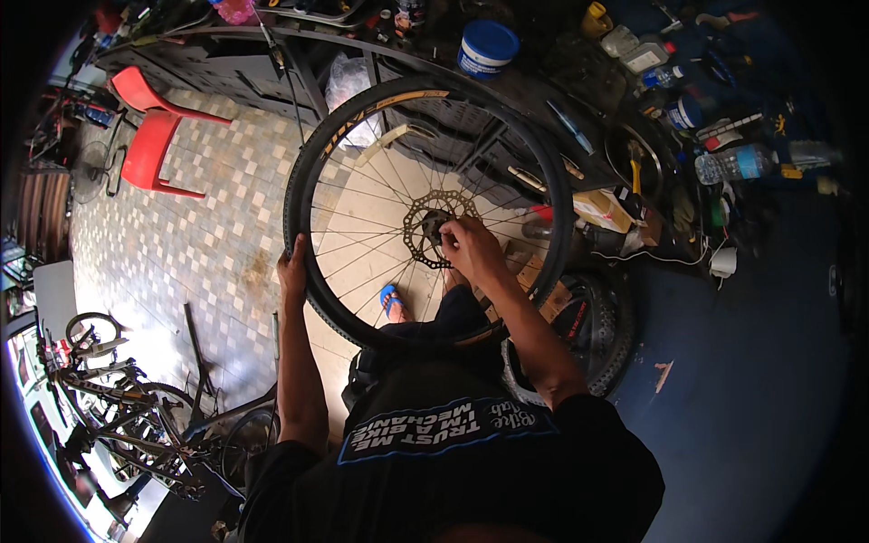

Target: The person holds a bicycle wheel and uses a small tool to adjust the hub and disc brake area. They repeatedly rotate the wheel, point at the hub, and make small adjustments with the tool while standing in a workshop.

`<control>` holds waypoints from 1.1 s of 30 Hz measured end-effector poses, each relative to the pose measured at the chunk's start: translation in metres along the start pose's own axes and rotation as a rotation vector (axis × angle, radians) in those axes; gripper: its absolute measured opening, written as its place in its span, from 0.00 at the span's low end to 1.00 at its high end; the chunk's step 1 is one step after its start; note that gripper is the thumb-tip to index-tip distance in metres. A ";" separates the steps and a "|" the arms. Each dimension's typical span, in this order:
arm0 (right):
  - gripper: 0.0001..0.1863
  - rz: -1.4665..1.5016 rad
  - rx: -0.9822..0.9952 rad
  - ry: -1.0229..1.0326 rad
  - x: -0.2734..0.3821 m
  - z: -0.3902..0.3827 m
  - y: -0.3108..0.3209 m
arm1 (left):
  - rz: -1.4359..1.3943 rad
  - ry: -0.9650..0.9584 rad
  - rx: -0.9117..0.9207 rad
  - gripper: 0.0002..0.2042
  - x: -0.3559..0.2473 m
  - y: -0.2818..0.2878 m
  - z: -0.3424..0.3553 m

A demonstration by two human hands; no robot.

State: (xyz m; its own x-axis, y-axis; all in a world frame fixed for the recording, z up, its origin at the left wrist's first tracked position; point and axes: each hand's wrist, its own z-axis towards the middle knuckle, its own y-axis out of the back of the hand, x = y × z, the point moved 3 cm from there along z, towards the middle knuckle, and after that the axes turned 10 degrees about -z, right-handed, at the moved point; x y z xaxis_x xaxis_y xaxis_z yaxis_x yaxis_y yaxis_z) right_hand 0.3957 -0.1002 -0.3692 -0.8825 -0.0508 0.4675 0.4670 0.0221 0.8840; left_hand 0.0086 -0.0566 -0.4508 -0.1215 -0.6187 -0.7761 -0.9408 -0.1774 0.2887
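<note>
A bicycle wheel with a black tyre [559,199] and thin spokes is held in front of me, its disc brake rotor [412,226] facing up. My left hand [292,264] is closed round the left edge of the tyre. At the wheel's centre, the bent fingers of my right hand [469,251] pinch at the hub [434,223]. Those fingers cover the axle end, so whether a small part is between them is hidden. My right forearm crosses over the spokes and the near right part of the tyre.
A cluttered workbench curves along the back and right, with a blue tub [487,50] and a plastic bottle [735,165]. Another wheel [611,335] rests beside me on the right. A red chair [152,145] stands back left; parked bicycles [136,398] are lower left.
</note>
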 end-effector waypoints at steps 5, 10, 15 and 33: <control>0.09 -0.175 0.083 0.014 0.005 0.000 -0.008 | 0.008 -0.049 -0.011 0.42 0.008 0.002 0.007; 0.10 -0.281 0.157 0.018 0.006 0.005 -0.010 | 0.012 -0.071 -0.015 0.44 0.012 0.003 0.008; 0.11 -0.209 0.227 -0.013 0.008 0.006 -0.004 | -0.025 -0.082 -0.020 0.45 0.018 0.004 0.009; 0.13 -0.103 0.094 0.012 -0.003 0.005 0.023 | 0.006 -0.127 -0.019 0.45 0.014 -0.001 0.008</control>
State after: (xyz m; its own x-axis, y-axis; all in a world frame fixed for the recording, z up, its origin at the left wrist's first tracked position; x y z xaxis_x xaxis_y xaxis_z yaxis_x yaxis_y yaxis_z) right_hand 0.4089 -0.0942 -0.3502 -0.9244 -0.0698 0.3750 0.3665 0.1096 0.9239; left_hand 0.0050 -0.0589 -0.4662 -0.1679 -0.5179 -0.8388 -0.9339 -0.1889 0.3035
